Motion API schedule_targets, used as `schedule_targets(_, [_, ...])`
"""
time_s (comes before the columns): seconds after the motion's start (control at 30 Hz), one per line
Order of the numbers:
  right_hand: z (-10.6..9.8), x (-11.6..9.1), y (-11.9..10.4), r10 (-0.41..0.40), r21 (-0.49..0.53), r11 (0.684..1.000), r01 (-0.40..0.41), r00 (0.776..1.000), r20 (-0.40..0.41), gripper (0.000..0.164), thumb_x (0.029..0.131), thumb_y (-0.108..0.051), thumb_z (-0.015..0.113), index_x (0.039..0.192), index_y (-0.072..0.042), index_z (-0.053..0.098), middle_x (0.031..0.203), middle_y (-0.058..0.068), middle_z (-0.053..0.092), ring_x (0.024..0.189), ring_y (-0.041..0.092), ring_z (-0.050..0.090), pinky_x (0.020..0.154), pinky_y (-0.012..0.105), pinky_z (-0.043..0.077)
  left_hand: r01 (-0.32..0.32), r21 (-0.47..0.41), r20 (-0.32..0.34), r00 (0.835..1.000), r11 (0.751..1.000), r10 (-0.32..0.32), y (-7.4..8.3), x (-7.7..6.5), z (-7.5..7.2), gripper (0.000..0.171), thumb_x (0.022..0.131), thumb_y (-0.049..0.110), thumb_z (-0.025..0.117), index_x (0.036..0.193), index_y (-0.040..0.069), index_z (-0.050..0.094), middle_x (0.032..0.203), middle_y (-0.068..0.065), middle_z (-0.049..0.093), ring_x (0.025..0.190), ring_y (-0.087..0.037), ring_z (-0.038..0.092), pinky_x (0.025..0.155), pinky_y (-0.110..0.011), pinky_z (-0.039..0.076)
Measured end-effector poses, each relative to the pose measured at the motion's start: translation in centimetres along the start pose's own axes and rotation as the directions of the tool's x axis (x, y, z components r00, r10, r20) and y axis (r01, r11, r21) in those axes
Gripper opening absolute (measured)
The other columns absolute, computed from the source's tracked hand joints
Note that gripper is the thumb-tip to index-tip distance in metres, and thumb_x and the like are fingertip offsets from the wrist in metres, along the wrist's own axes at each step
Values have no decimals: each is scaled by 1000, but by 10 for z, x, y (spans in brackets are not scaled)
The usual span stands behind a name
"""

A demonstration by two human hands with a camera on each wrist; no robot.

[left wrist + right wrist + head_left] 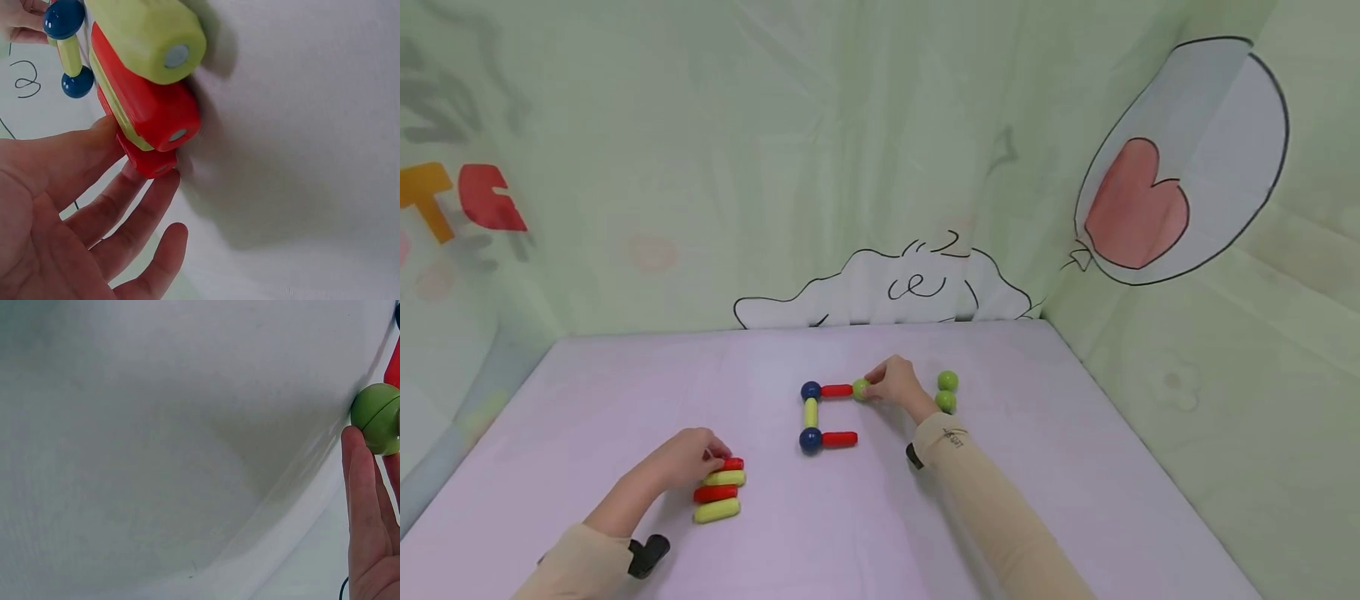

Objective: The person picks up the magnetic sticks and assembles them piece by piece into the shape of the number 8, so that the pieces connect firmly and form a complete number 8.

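My right hand [895, 385] pinches a green ball [861, 389] at the right end of a red rod [837, 391]. That rod's other end meets a blue ball [811, 391]. A yellow rod [811, 413] joins it to a nearer blue ball [810, 441], from which a second red rod [840, 439] points right. On the left, my left hand [688, 457] holds the farthest red rod [153, 164] of a row between thumb and fingertips. Beside it lie a yellow rod [726, 478], another red rod [716, 494] and a nearer yellow rod [717, 511].
Two green balls [947, 392] sit one behind the other, right of my right hand. Pale cloth covers the table [880, 533]. A hanging curtain [700, 167] with drawings rises behind the table and along its sides.
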State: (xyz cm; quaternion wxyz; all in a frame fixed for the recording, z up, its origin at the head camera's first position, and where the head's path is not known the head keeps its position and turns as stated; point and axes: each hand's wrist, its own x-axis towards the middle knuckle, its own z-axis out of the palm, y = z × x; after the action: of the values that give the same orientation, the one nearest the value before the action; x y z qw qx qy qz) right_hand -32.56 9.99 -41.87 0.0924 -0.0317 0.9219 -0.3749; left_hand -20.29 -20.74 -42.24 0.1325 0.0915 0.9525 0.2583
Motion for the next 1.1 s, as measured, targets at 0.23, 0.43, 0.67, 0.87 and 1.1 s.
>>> schedule_targets(0.23, [1, 2, 0, 18, -24, 1000, -18, 1000, -11, 25, 75, -11, 75, 98, -2, 69, 93, 9, 65, 88, 20, 57, 74, 27, 50, -19, 12, -1, 1000, 1000, 19, 3, 0, 0, 17, 83, 0, 62, 99, -1, 67, 89, -6, 61, 79, -18, 53, 73, -35, 51])
schedule_targets(0.43, [0, 2, 0, 10, -22, 1000, -10, 1000, -3, 25, 76, -11, 75, 98, -2, 69, 93, 9, 65, 87, 20, 57, 74, 27, 50, -45, 15, -19, 999, 999, 46, 2, 3, 1, 15, 81, -3, 63, 96, -1, 67, 88, -6, 60, 78, -18, 52, 72, -35, 51])
schedule_targets(0.67, [2, 3, 1, 16, -7, 1000, -16, 1000, 5, 25, 75, -9, 75, 99, -2, 69, 93, 9, 65, 86, 19, 57, 73, 26, 50, -16, 10, -36, 999, 1000, 17, 16, 9, -3, 15, 82, 3, 65, 96, 1, 65, 85, -4, 59, 75, -17, 51, 68, -31, 50])
schedule_targets(0.87, [2, 3, 0, 21, 2, 1000, -21, 1000, 5, 25, 75, -8, 75, 98, -1, 69, 92, 9, 65, 86, 20, 57, 74, 26, 50, -7, -25, -64, 998, 1000, 5, 29, 19, -2, 15, 82, 6, 66, 96, 1, 65, 82, -4, 59, 74, -16, 52, 69, -31, 50])
schedule_targets(1.1, [2, 3, 0, 38, -4, 999, -38, 999, -1, 24, 75, -9, 75, 97, -3, 69, 92, 8, 65, 86, 19, 57, 74, 27, 50, 8, -70, -77, 997, 998, -13, 44, 30, 3, 17, 82, 7, 66, 98, 1, 65, 84, -5, 60, 75, -17, 52, 69, -29, 50])
